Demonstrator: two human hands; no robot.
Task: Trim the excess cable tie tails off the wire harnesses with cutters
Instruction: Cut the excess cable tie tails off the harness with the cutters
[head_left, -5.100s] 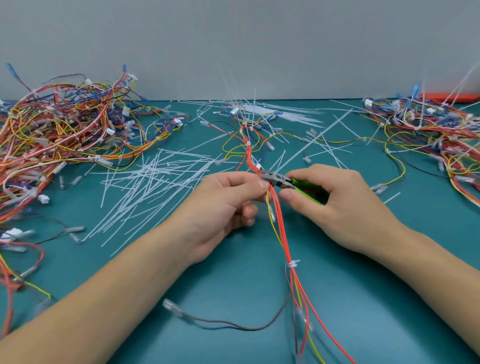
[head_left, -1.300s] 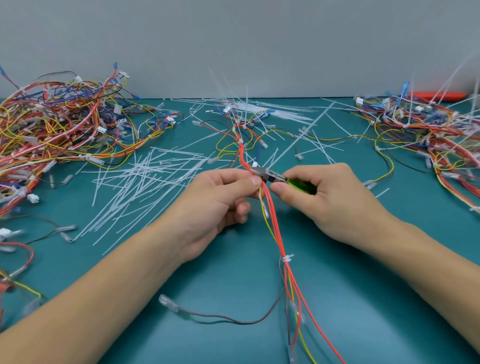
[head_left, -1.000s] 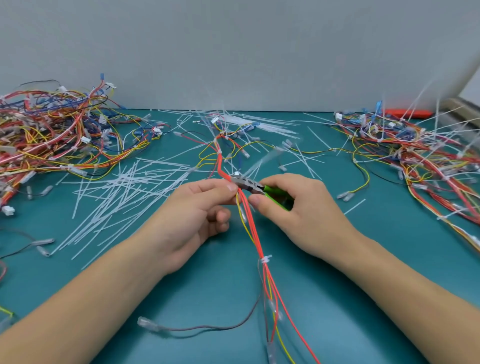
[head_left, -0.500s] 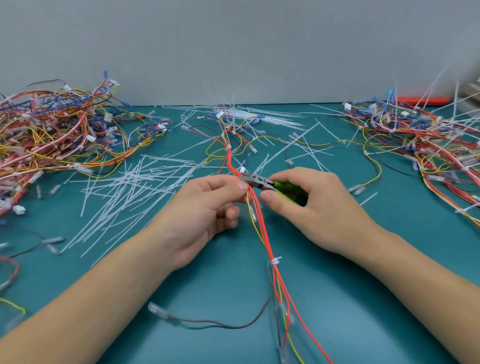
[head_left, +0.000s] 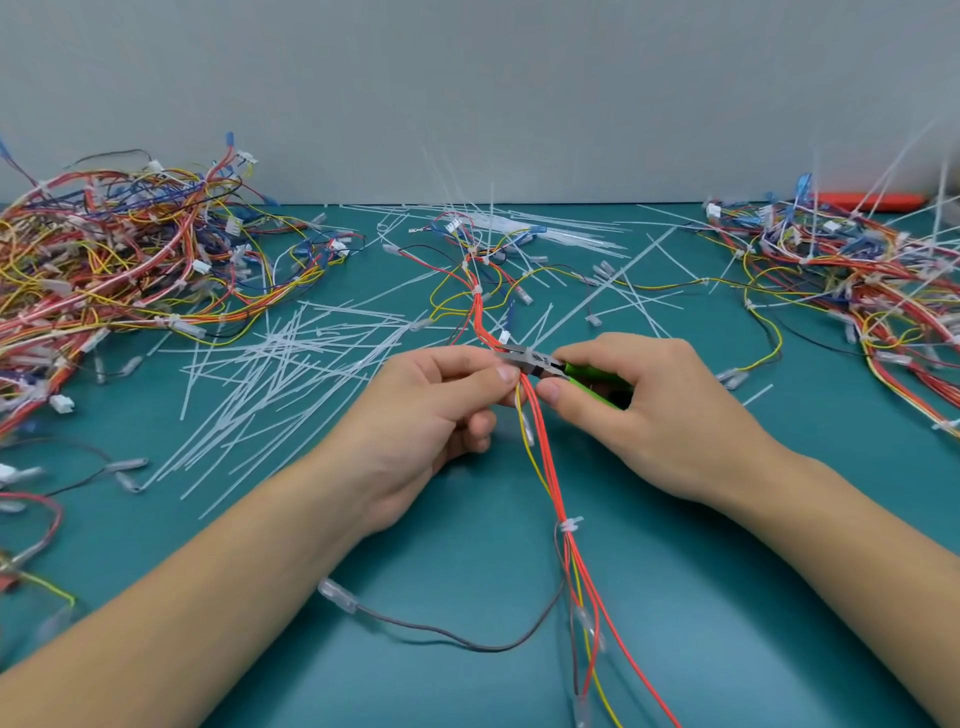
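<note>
Spread across the smooth, matte teal work surface (head_left: 727, 623): 2 big tangles and 1 harness in hand. At far left, a dense heap of red, yellow and blue wire harnesses (head_left: 114, 270) with no long tails standing up, probably trimmed already. At far right, a second heap of multicoloured harnesses (head_left: 857, 280) bristling with long white tails, so judged not yet done. Roughly midway through the job, by that split.

Between the heaps, left of centre, a loose fan of thin, stiff, translucent white cut-off tie tails (head_left: 280, 374), flat strips lying criss-crossed on the surface. More strips scattered behind.

Running from the back centre down to the near edge, the current slim bundle of orange-red and yellow wires (head_left: 558, 467), flexible and glossy, bound below the hands by a small white nylon cable tie (head_left: 570, 525) already cropped short. Farther up the same bundle, ties with tails apparently left to cut.

Pinching the bundle at mid-table, the left hand (head_left: 415, 415), thumb and forefinger pressed on the wires. Opposite, the right hand (head_left: 649, 410), fingers wrapped round the green-handled steel flush cutters (head_left: 550, 364), the grey nose touching the bundle just beside a white tie head. Blade gap too small to tell.
</note>
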